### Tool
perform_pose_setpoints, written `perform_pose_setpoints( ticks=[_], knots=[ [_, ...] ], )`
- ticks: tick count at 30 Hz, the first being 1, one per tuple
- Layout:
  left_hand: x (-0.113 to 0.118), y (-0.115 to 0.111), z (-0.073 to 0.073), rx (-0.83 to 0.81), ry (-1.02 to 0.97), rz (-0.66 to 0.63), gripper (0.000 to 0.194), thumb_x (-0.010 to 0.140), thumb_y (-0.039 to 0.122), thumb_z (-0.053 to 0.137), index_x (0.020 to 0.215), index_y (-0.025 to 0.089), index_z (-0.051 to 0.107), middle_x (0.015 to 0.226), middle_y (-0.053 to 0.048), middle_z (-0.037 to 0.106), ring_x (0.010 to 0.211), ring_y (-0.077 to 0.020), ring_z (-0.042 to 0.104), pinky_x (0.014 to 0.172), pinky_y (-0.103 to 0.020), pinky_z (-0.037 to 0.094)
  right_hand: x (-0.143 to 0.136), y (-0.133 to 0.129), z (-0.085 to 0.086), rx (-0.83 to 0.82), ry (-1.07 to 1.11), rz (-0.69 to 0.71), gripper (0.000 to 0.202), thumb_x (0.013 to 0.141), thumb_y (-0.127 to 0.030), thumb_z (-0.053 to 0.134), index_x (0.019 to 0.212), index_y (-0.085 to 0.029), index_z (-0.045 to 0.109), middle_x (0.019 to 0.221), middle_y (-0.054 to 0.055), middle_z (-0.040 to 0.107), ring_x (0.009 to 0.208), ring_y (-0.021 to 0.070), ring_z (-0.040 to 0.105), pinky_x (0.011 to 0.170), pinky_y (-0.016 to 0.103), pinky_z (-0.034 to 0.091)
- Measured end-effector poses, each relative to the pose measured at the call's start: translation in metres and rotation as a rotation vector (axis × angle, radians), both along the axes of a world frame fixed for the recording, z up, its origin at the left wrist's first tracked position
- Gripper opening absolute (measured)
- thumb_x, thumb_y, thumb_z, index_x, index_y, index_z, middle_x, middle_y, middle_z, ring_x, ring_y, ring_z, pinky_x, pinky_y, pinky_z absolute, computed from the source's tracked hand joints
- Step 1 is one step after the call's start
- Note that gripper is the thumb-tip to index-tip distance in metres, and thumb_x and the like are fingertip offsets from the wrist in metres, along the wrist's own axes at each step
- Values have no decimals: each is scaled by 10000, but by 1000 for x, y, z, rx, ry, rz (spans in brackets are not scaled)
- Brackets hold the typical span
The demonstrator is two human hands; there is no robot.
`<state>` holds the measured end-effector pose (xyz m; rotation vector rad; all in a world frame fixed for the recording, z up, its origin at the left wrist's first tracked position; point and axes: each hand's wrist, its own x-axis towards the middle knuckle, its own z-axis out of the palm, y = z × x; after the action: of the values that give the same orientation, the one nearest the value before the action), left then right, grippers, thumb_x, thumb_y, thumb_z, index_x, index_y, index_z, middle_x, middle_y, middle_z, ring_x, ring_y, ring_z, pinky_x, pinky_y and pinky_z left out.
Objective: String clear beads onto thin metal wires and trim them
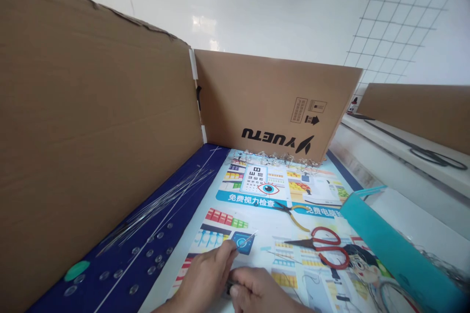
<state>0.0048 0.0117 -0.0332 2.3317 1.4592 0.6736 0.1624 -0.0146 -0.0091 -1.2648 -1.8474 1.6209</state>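
Note:
My left hand (207, 274) is closed, thumb and fingers pinching a thin wire (249, 239) whose tip sticks out up and to the right. Close beside it, my right hand (259, 289) is also closed. Something small and dark shows between the two hands, mostly covered by the fingers. Scissors with red handles (332, 248) lie on the printed sheet to the right of my hands. Beyond them are pliers with yellow handles (299, 217). A few thin wire pieces (281, 256) rest between my right hand and the scissors.
Long wires (161, 200) lie along the blue strip at left, near several clear round pieces (150, 253) and a green disc (77, 270). Cardboard panels (95, 107) stand left and behind. Small bent wire pieces (286, 160) line the back; a teal box (396, 249) stands right.

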Motion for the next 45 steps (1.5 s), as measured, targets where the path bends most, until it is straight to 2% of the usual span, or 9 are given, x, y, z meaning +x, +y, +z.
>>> perform_pose_setpoints(
  ticks=[7,10,13,17,23,33,37,41,45],
  knots=[
    [0,-2,-4,-7,-44,-16,181,894,279,330,909,241,506,679,-29,647,616,-210,606,563,-255,326,1,0,5,145,-80,55,71,687,-213,533,658,-177,479,559,-61,423,507,68,392,424,158,254],
    [1,-3,-2,-73,-76,-2,182,895,277,315,930,239,490,670,-30,642,628,-219,613,564,-256,331,0,-1,2,293,-223,102,63,716,-244,522,715,-182,523,616,-34,532,544,98,471,452,175,293],
    [1,-5,2,-158,-181,21,154,888,290,329,918,243,472,647,-12,617,600,-203,598,553,-245,328,-5,-4,-1,486,-466,151,128,755,-238,478,818,-174,569,752,45,658,614,166,577,497,217,350],
    [2,-6,11,-244,-354,43,122,876,301,345,854,236,446,645,12,555,563,-164,532,544,-230,323,-9,-6,-7,643,-742,216,221,759,-207,481,957,-178,573,761,73,690,553,196,617,431,232,334],
    [4,-3,26,-394,-682,132,220,871,373,357,721,215,383,519,65,394,476,-108,369,484,-202,301,-5,-6,-14,822,-740,164,217,752,-177,468,932,-230,578,685,19,675,528,186,621,389,236,305],
    [11,-5,28,-797,-1296,17,262,869,395,416,712,188,380,517,70,391,444,-60,335,458,-188,286,-1,-11,-14,835,-632,189,280,763,-194,448,1032,-203,527,706,37,656,544,187,590,454,253,345],
    [12,-4,36,-939,-1533,-29,267,874,380,420,695,188,367,517,78,341,425,-48,322,467,-196,288,0,-10,-8,798,-603,191,217,811,-200,391,966,-203,542,710,28,655,567,176,593,470,248,336],
    [13,-4,36,-950,-1553,-38,248,864,396,436,729,192,391,515,80,341,414,-47,318,467,-197,287,0,-10,-2,758,-598,195,196,806,-191,386,907,-193,554,725,31,657,583,174,595,486,247,337],
    [14,-6,28,-915,-1367,-66,264,854,423,439,743,186,418,525,49,450,469,-76,403,491,-200,305,1,-9,-2,748,-609,249,219,792,-182,385,940,-181,546,754,50,664,610,181,598,489,246,340]
  ],
)
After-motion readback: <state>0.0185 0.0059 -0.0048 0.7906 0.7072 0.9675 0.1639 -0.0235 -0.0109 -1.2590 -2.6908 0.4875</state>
